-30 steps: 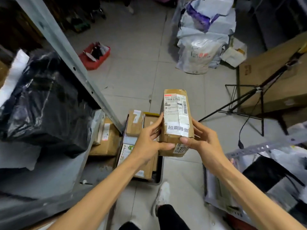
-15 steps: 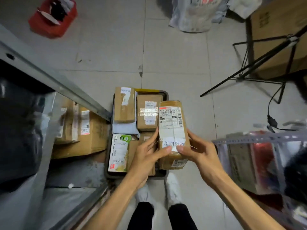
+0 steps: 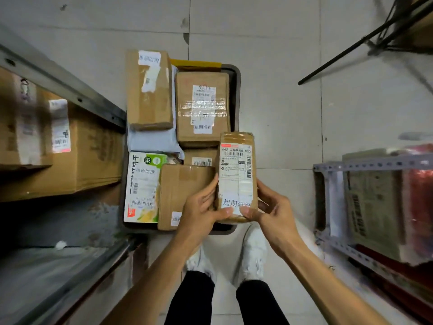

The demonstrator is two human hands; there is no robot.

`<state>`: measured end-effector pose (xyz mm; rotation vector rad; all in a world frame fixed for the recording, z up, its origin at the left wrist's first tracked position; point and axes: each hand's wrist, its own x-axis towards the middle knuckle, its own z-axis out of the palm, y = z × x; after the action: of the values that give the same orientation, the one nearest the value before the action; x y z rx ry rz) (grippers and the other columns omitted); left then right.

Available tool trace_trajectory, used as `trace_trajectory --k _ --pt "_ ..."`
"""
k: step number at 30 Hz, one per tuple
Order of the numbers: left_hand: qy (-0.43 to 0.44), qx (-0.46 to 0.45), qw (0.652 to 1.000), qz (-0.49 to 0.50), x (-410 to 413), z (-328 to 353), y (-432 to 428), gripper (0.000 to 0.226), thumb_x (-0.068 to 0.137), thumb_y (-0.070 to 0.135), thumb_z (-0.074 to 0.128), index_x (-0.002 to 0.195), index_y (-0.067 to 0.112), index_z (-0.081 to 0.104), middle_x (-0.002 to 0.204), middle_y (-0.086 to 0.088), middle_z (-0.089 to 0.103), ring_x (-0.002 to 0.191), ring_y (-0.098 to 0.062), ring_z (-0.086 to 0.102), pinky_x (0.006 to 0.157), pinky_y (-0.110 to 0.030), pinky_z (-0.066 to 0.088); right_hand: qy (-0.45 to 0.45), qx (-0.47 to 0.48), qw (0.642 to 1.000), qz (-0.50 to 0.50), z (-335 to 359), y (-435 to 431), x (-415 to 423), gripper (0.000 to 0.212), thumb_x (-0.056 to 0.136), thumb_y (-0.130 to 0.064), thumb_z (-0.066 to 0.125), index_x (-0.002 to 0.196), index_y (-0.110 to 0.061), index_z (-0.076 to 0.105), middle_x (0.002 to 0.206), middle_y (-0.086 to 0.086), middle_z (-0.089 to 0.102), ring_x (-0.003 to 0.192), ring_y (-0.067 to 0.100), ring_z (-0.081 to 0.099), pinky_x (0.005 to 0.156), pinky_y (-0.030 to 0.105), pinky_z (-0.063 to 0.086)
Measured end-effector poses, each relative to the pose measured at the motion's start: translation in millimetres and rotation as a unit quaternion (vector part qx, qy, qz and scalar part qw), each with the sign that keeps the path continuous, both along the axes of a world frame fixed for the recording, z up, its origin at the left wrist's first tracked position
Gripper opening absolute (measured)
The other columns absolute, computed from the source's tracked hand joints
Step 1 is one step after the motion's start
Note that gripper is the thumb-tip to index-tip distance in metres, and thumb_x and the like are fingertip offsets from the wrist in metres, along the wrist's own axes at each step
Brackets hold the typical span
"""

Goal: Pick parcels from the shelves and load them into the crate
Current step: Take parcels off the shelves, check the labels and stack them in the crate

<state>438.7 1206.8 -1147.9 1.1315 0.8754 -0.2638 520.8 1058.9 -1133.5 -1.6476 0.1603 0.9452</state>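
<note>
A narrow brown taped parcel (image 3: 236, 170) with a white shipping label hangs over the right near corner of the dark crate (image 3: 236, 95) on the floor. My left hand (image 3: 201, 212) grips its left near edge and my right hand (image 3: 271, 212) grips its right near edge, thumbs on top. The crate holds several cardboard parcels (image 3: 201, 106), a grey mailer bag and a white-and-green carton (image 3: 143, 186).
A metal shelf (image 3: 63, 83) on the left carries large cardboard boxes (image 3: 77, 151). On the right, a grey rack (image 3: 375, 165) holds wrapped packages. Black tripod legs (image 3: 360, 41) cross the tiled floor at upper right. My white shoes (image 3: 254, 252) stand just behind the crate.
My view has tilted further down over the crate. Both hands have brought the parcel lower, over the crate's right near corner.
</note>
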Motion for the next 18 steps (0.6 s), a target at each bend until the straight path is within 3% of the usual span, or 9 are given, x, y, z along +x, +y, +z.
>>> trace_trajectory --k 9,13,18 --pt "0.009 0.021 0.999 0.038 5.9 -36.2 -10.6 0.086 0.071 -0.017 0.073 0.141 0.024 0.046 0.114 0.027 0.066 0.114 0.006 0.058 0.084 -0.014 0.050 0.006 0.007 1.000 0.009 -38.5 -1.5 17.0 0.079 0.072 0.023 0.064 0.128 -0.033 0.056 0.118 -0.016 0.068 0.112 0.008 0.064 0.080 0.023 0.056" --pt "0.023 0.031 0.998 0.052 0.0 -45.8 -10.3 0.087 0.071 -0.025 0.067 0.143 0.016 0.043 0.131 0.006 0.061 0.115 0.001 0.059 0.086 -0.017 0.052 0.019 0.007 1.000 0.010 -50.2 2.8 11.2 0.083 0.068 0.027 0.064 0.138 -0.017 0.053 0.126 -0.009 0.065 0.119 0.011 0.060 0.087 0.031 0.056" --pt "0.026 0.081 0.996 0.031 -14.8 -59.1 -8.3 0.085 0.074 -0.024 0.065 0.143 0.020 0.044 0.127 0.018 0.062 0.119 0.001 0.057 0.092 -0.017 0.049 0.021 0.012 1.000 -0.004 -67.6 3.2 -8.0 0.083 0.069 0.025 0.066 0.140 -0.016 0.051 0.125 -0.012 0.065 0.118 0.008 0.060 0.093 0.039 0.054"
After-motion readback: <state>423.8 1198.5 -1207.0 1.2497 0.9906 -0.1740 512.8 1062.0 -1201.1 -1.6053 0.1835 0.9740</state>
